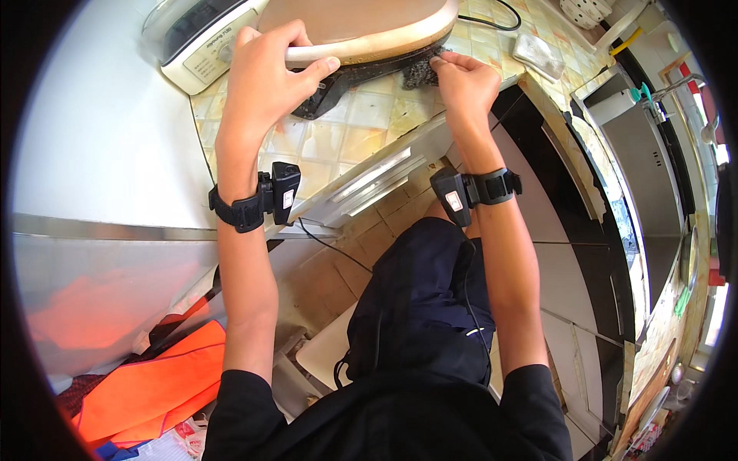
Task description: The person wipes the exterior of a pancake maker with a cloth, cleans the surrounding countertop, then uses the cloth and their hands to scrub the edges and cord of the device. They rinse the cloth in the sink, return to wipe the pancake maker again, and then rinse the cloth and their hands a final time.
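Note:
My left hand (268,80) grips the pale rim of a brown, rounded appliance (369,46), possibly an electric griddle, with the thumb on its near edge. The appliance has a black underside and stands tilted on the tiled counter (369,109). Between the fingertips of my right hand (470,78) is a dark metal scouring pad (422,72), against the black lower edge. A black module is strapped to each wrist.
A white Joyoung appliance (202,57) stands at the left. A folded grey cloth (539,56) lies right of my right hand. The sink (663,173) is farther right. Orange fabric (155,386) lies at lower left.

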Motion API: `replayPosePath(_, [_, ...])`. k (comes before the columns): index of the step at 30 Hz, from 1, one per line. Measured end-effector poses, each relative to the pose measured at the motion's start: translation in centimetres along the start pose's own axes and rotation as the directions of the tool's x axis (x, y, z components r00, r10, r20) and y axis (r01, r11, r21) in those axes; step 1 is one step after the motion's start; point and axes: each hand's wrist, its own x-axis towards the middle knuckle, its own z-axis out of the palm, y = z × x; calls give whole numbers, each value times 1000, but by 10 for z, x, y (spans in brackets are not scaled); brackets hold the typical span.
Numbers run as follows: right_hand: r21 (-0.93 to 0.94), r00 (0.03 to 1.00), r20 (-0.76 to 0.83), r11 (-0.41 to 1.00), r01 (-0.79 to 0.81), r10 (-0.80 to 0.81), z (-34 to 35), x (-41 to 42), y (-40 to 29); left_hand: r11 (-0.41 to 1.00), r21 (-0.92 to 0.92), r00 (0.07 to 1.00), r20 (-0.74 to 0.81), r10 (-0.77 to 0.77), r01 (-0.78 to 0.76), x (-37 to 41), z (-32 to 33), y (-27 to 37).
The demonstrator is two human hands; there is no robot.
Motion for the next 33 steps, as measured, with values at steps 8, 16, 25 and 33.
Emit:
replayPosePath(8, [55,997,-40,996,64,-62,22,-54,-4,1000,5,999,-40,10,-10,0,2,3])
replayPosePath(16, [92,985,61,984,155,-161,40,-84,-3,999,-15,999,-2,-35,35,-1,-1,5])
replayPosePath(25, [-1,967,-138,977,214,-212,8,-29,8,996,-78,1000,3,30,-30,-3,-4,4])
replayPosePath(33, [-55,899,-54,900,432,-435,34,-69,11,996,-59,995,-88,56,-61,-3,0,-1])
